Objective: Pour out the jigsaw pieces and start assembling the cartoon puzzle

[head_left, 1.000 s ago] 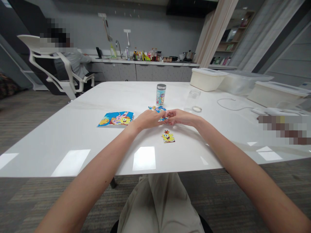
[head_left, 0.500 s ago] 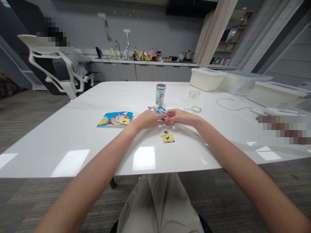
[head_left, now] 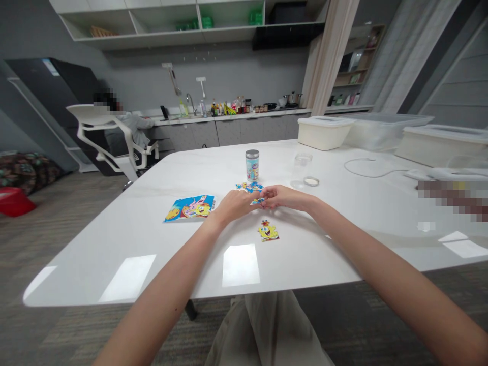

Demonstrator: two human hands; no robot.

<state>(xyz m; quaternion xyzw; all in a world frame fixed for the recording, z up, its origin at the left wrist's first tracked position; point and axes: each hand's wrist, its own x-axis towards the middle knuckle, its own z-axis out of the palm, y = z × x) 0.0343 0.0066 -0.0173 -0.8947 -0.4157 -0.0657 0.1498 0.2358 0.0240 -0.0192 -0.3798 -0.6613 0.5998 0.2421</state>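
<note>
My left hand (head_left: 238, 204) and my right hand (head_left: 280, 196) meet over the white table, fingers closed on small blue puzzle pieces (head_left: 257, 201) between them. Just behind my fingers lies a pile of colourful puzzle pieces (head_left: 249, 187). Nearer to me, a few joined pieces (head_left: 269, 233) show a yellow cartoon face. A printed tin (head_left: 252, 166) with a silver lid stands upright behind the pile. Left of my left hand lies a blue cartoon picture sheet (head_left: 190, 207).
A clear jar (head_left: 302, 169) and a round lid (head_left: 311, 181) are at the right. Lidded boxes (head_left: 324, 134) and a white cable (head_left: 366, 175) are farther right. Beyond the table, a person (head_left: 133, 127) sits on a white chair (head_left: 91, 110).
The camera view has tilted up and shifted, so the table sits lower in it. Both hands stay together at the small pieces, with only slight finger movement.
</note>
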